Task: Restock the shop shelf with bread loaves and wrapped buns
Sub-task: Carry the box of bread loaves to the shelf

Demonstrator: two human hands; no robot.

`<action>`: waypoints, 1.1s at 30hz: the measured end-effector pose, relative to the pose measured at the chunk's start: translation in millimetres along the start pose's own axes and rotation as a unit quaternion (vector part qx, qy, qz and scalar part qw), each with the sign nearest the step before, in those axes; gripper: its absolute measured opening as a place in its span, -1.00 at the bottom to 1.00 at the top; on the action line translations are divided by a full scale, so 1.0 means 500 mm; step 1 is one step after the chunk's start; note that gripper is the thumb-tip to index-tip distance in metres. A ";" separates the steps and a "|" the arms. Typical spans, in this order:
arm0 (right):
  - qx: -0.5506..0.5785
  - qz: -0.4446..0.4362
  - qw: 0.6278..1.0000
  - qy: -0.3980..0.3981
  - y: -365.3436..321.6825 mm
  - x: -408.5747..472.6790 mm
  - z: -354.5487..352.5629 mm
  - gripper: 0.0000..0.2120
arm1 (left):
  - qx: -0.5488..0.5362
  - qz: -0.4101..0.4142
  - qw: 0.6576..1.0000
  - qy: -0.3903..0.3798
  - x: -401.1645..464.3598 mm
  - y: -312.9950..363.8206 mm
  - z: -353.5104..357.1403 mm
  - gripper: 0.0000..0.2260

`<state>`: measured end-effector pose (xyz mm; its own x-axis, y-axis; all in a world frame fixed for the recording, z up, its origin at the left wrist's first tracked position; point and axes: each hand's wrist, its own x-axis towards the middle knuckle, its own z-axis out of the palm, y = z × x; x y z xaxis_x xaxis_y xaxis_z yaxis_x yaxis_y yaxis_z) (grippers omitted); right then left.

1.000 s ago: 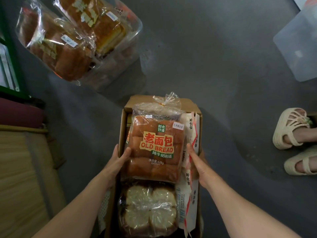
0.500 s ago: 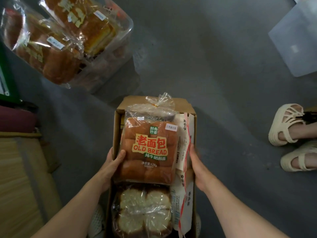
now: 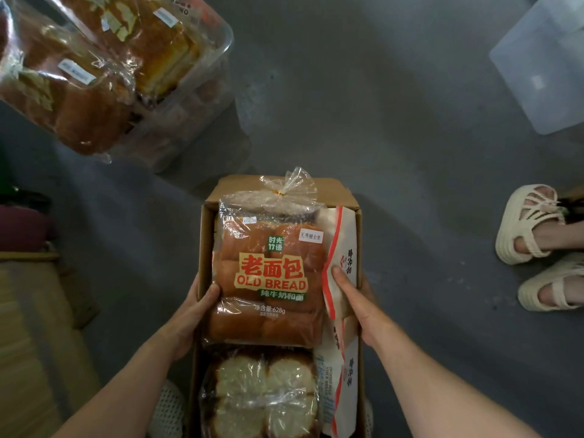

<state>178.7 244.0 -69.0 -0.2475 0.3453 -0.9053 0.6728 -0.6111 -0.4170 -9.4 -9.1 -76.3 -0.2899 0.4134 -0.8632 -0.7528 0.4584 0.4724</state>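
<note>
Both hands gripped the box: left hand (image 3: 189, 314) and right hand (image 3: 354, 298) curled over opposite walls of the cardboard box (image 3: 286, 184), bread loaf (image 3: 268, 279) lying on top inside; best kept level so nothing slid.

Place: shop floor or stockroom, judging by packaged goods in bulk.
Stock carton: open cardboard box (image 3: 347, 197) on the floor, packed with a bagged bread loaf (image 3: 268, 279) printed "OLD BREAD", a second bagged loaf (image 3: 262, 393) nearer the camera, and white wrapped packs (image 3: 343, 248) along the box's right wall.
More stock: clear plastic tub (image 3: 189, 99) at upper left, heaped with wrapped loaves (image 3: 72, 86) bearing price-type stickers.
Floor: bare grey concrete (image 3: 395, 137).
Upper right: translucent bin lid (image 3: 543, 64) lying flat.
Left edge: wooden unit (image 3: 34, 327), partly seen.
</note>
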 end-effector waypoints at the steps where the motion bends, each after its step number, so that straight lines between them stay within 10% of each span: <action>1: 0.003 0.003 1.000 -0.002 0.003 0.002 0.003 -0.10 | -0.004 -0.010 1.000 0.000 0.001 -0.002 0.000 0.14; 33: -0.031 -0.039 0.999 0.021 -0.316 -0.407 -0.050 -0.20 | -0.073 -0.017 0.997 0.000 -0.353 0.273 0.143 0.02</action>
<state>140.3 288.3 183.4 -0.2720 0.4216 -0.8650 0.6947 -0.5360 -0.4797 -18.6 36.6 153.2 -0.2630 0.4000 -0.8780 -0.8401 0.3525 0.4123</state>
